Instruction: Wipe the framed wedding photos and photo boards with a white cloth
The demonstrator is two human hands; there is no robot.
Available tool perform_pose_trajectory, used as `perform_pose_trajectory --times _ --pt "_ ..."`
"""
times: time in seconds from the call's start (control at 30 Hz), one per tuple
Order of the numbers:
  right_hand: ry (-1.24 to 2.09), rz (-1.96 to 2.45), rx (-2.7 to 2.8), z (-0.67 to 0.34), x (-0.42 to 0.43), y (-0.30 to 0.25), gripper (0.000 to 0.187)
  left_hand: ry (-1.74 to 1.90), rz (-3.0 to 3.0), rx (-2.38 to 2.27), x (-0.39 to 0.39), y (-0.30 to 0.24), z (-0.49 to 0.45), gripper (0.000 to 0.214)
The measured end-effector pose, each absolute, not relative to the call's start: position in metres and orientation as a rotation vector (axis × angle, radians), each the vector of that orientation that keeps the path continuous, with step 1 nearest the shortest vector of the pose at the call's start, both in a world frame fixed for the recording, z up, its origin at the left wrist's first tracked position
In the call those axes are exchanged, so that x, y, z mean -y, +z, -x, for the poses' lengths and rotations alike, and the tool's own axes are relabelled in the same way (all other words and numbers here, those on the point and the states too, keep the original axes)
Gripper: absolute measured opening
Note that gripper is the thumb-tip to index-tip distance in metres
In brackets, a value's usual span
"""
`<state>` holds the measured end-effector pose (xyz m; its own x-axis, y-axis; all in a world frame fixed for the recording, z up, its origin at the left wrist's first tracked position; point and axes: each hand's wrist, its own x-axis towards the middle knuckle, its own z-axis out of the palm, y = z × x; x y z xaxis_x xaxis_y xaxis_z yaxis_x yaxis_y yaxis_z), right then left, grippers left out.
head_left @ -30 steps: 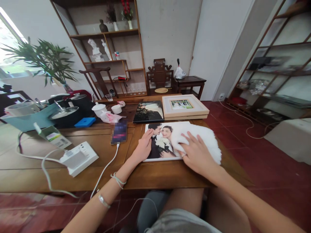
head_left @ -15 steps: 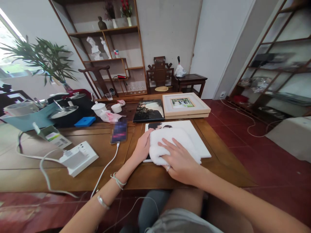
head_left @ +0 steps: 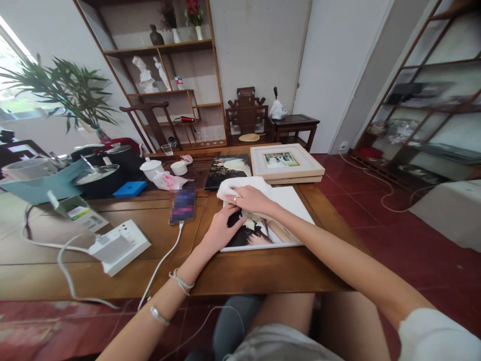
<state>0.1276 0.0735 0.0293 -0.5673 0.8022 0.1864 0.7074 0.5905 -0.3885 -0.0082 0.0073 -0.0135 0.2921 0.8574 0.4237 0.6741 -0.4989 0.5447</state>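
On the wooden table point(head_left: 225, 275) before us lies a wedding photo print point(head_left: 263, 236). Our right hand point(head_left: 252, 199) is closed on a white plush cloth point(head_left: 240, 184), fingers curled into it, and holds it over the print's far left part, hiding the top of the picture from us. Our left hand point(head_left: 221, 229) rests open at the print's left edge, thumb apart from the fingers, just on our side of the cloth. Behind the print we see a dark photo panel point(head_left: 223, 170) and, to its right, a pale wood picture frame point(head_left: 287, 160). Left of our hands lies a phone point(head_left: 183, 205) with a white cable point(head_left: 162, 266) plugged in.
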Motion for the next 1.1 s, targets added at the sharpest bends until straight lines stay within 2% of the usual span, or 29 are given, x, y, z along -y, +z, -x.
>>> perform_pose_trajectory --times 0.13,0.3,0.47,0.67,0.8,0.97,1.1 --pt "0.419 1.212 2.476 -0.147 -0.069 0.027 0.042 1.006 -2.304 -1.431 -0.008 -0.016 0.009 0.032" --pt "0.373 1.243 2.430 -0.210 -0.062 0.023 0.037 0.988 -2.275 -1.456 -0.007 -0.018 0.010 0.037" --pt "0.288 1.359 2.392 -0.259 -0.050 0.010 0.034 1.008 -2.263 -1.470 -0.006 -0.017 0.009 0.032" --pt "0.237 1.243 2.562 -0.265 0.023 0.016 0.032 0.999 -2.296 -1.486 -0.008 -0.019 0.008 0.031" --pt "0.402 1.134 2.706 -0.259 0.060 0.034 0.026 0.992 -2.333 -1.474 -0.009 -0.020 0.009 0.033" --pt "0.619 1.139 2.709 -0.266 0.011 0.034 0.033 0.988 -2.351 -1.437 -0.009 -0.019 0.012 0.034" --pt "0.470 1.322 2.543 -0.268 -0.048 0.024 0.047 0.962 -2.345 -1.435 -0.009 -0.017 0.013 0.036"
